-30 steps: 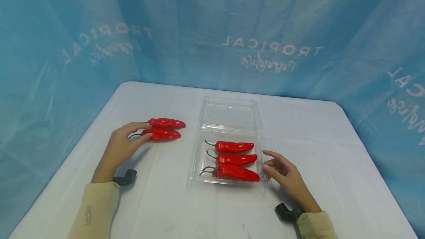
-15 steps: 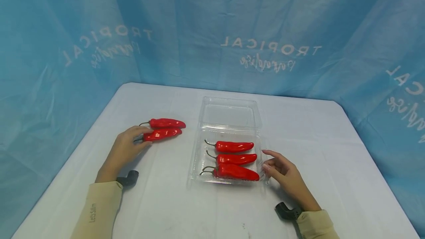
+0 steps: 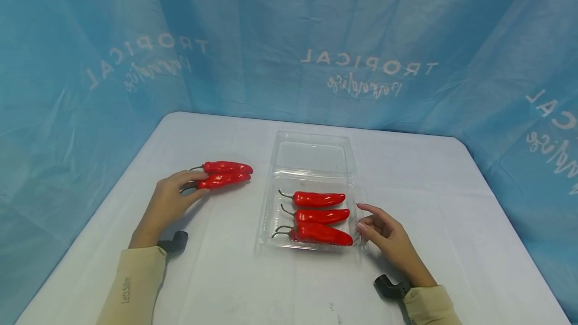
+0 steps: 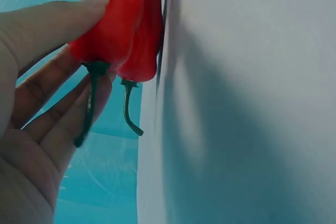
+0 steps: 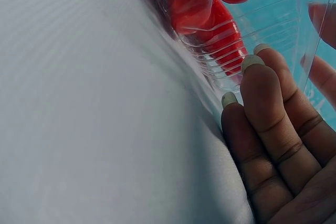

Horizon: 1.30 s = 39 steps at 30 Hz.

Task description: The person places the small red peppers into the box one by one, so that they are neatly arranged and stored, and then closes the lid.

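On the left of the table, my left hand [image 3: 171, 197] pinches a red chili pepper [image 3: 223, 179] near its stem end, thumb on one side and fingers on the other. Right behind it lies a second red chili pepper [image 3: 228, 167]; the left wrist view shows both green stems [image 4: 128, 111]. A clear plastic clamshell container [image 3: 269, 214] stands mid-table with its lid laid back. Several red chili peppers [image 3: 321, 233] lie inside, stems to the left. My right hand [image 3: 390, 237] holds the container's right side, fingers [image 5: 262, 95] against the ribbed wall.
The container's lid [image 3: 313, 154] lies flat toward the far edge. A white cloth [image 3: 217, 275] covers the table. Blue curtains [image 3: 289, 29] with mirrored lettering hang behind and at both sides. A dark wrist camera [image 3: 176, 242] sits on each wrist.
My left hand has come slightly nearer and taken the front loose pepper between thumb and fingers. That pepper has shifted a little to the right and tilted. My right hand stays put.
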{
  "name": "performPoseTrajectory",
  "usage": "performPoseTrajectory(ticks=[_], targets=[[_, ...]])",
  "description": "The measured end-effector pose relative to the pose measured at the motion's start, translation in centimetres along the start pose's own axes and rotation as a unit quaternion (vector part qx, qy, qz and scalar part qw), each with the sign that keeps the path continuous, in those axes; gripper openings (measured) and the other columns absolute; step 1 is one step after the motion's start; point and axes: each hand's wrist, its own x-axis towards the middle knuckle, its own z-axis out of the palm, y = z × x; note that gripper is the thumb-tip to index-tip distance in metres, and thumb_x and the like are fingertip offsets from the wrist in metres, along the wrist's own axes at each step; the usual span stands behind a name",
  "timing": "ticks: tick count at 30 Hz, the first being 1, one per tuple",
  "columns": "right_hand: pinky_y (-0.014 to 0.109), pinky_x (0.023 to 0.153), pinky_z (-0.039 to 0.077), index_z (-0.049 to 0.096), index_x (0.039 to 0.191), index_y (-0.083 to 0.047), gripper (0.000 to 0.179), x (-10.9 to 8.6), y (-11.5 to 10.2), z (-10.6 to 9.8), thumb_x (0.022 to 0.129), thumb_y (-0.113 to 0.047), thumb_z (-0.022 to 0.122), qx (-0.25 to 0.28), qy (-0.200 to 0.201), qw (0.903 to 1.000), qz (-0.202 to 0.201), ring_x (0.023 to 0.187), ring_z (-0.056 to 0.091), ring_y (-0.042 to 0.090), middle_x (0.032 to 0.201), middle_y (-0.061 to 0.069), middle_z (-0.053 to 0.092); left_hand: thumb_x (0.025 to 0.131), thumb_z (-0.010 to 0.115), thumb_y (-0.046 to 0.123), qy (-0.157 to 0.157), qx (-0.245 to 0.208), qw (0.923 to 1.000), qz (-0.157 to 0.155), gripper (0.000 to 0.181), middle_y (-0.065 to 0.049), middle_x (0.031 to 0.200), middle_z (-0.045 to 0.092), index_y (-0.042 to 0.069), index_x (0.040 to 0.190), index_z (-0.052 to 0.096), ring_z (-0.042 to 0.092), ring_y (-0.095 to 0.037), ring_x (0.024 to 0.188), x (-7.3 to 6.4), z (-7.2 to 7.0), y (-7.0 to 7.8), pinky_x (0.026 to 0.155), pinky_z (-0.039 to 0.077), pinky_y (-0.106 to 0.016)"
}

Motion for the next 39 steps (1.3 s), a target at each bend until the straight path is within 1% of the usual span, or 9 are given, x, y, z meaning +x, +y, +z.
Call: performPoseTrajectory(ticks=[3,7,13,19,28,31,34,36,39], targets=[[0.029,0.075,0.060,0.055,0.145,-0.016,0.048,0.0,0.0,0.0,0.099,-0.019,0.070,-0.001,-0.001,1.0000,0.001,0.081,0.070,0.022,0.105,0.011,0.070,0.085,0.084,0.009,0.011,-0.010,0.9999,0.003,0.046,-0.013,0.134,0.065,0.014,0.129,0.070,0.058,-0.038,0.126,-0.1,-0.1,0.3,0.093,0.055,-0.055],[0.029,0.075,0.060,0.055,0.145,-0.017,0.048,0.0,-0.1,0.0,0.099,-0.020,0.070,-0.001,-0.002,1.0000,0.000,0.082,0.070,0.022,0.105,0.011,0.070,0.084,0.085,0.009,0.030,-0.016,0.9993,0.018,0.046,-0.012,0.133,0.066,0.013,0.128,0.070,0.061,-0.037,0.122,0.0,0.0,0.6,0.090,0.056,-0.054],[0.029,0.075,0.061,0.055,0.145,-0.016,0.048,-0.1,0.0,-0.1,0.099,-0.018,0.070,-0.004,0.001,1.0000,-0.004,0.081,0.070,0.022,0.105,0.011,0.071,0.083,0.086,0.008,0.051,-0.020,0.9975,0.044,0.046,-0.012,0.131,0.068,0.012,0.127,0.071,0.062,-0.036,0.121,0.0,0.3,1.0,0.089,0.057,-0.053],[0.029,0.075,0.061,0.055,0.145,-0.016,0.048,-0.1,0.1,-0.1,0.099,-0.019,0.070,-0.005,0.002,1.0000,-0.005,0.081,0.070,0.021,0.105,0.010,0.071,0.083,0.086,0.009,0.069,-0.028,0.9959,0.051,0.049,-0.009,0.129,0.069,0.013,0.130,0.070,0.064,-0.032,0.119,-0.2,0.3,1.7,0.089,0.057,-0.052],[0.029,0.075,0.061,0.055,0.145,-0.014,0.049,0.0,0.1,0.0,0.099,-0.017,0.069,-0.001,-0.001,1.0000,-0.008,0.081,0.070,0.021,0.105,0.012,0.070,0.081,0.088,0.008,0.089,-0.043,0.9923,0.074,0.052,-0.004,0.130,0.069,0.015,0.129,0.071,0.064,-0.027,0.119,-0.2,0.8,3.1,0.090,0.057,-0.049],[0.029,0.075,0.061,0.054,0.145,-0.012,0.049,0.0,0.1,0.0,0.099,-0.017,0.069,-0.003,0.000,1.0000,-0.008,0.081,0.070,0.021,0.105,0.012,0.070,0.079,0.089,0.009,0.094,-0.043,0.9910,0.085,0.054,-0.002,0.129,0.069,0.016,0.129,0.071,0.064,-0.024,0.119,-0.3,1.1,3.9,0.089,0.058,-0.048],[0.029,0.075,0.061,0.054,0.146,-0.011,0.049,0.0,0.1,0.0,0.099,-0.017,0.069,-0.004,0.001,1.0000,-0.008,0.081,0.070,0.021,0.105,0.011,0.070,0.078,0.090,0.012,0.090,-0.043,0.9894,0.106,0.053,0.002,0.127,0.070,0.018,0.128,0.072,0.064,-0.019,0.118,-0.4,1.6,5.1,0.089,0.059,-0.046],[0.029,0.075,0.061,0.054,0.146,-0.012,0.049,0.0,0.1,0.0,0.099,-0.017,0.069,-0.003,0.000,1.0000,-0.008,0.081,0.070,0.021,0.105,0.011,0.070,0.079,0.091,0.015,0.083,-0.043,0.9879,0.124,0.052,0.004,0.125,0.071,0.020,0.127,0.073,0.064,-0.017,0.117,-0.4,2.0,6.1,0.090,0.059,-0.044],[0.029,0.075,0.061,0.055,0.145,-0.014,0.049,0.0,0.1,0.0,0.099,-0.018,0.069,0.000,-0.001,1.0000,-0.007,0.081,0.070,0.021,0.105,0.011,0.070,0.079,0.091,0.019,0.065,-0.051,0.9844,0.155,0.049,0.004,0.124,0.072,0.020,0.125,0.074,0.064,-0.017,0.118,-0.5,2.7,7.8,0.092,0.058,-0.044]])
